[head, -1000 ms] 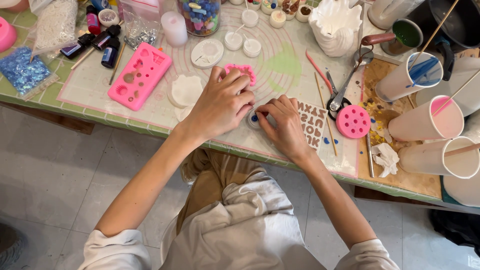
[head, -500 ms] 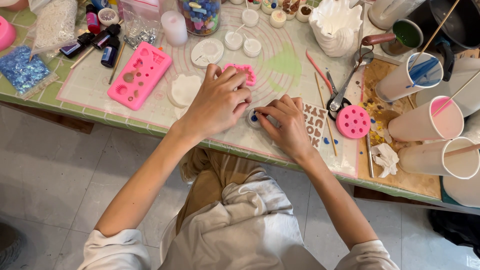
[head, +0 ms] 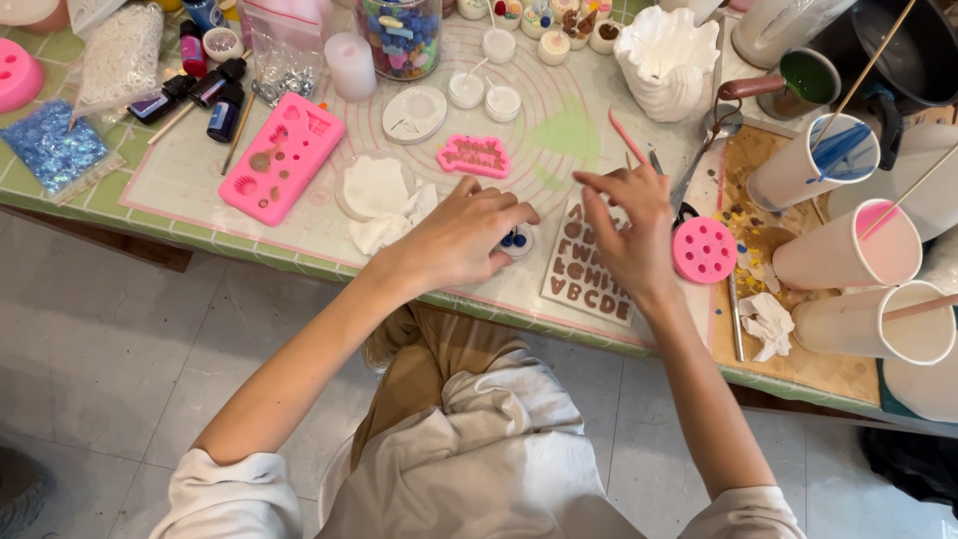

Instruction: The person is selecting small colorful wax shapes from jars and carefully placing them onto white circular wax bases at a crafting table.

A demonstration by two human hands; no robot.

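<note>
Head view, craft table seen from above. Left hand is laid palm down on the pale silicone mat, its fingers curled loosely over a small clear dish of blue beads, which is touched at its rim; whether the dish is actually gripped cannot be told, since most of it is hidden under the fingers. Right hand is held just above a brown letter mould, with thumb and forefinger drawn close together towards the left as if pinched; anything between them is too small to be made out. A small pink scalloped mould is placed just beyond the left hand, a round pink mould just beside the right hand. A long pink tray mould is set further left, and crumpled white tissue is found beside the left wrist. Paper cups with stir sticks are ranged along the right edge.
</note>
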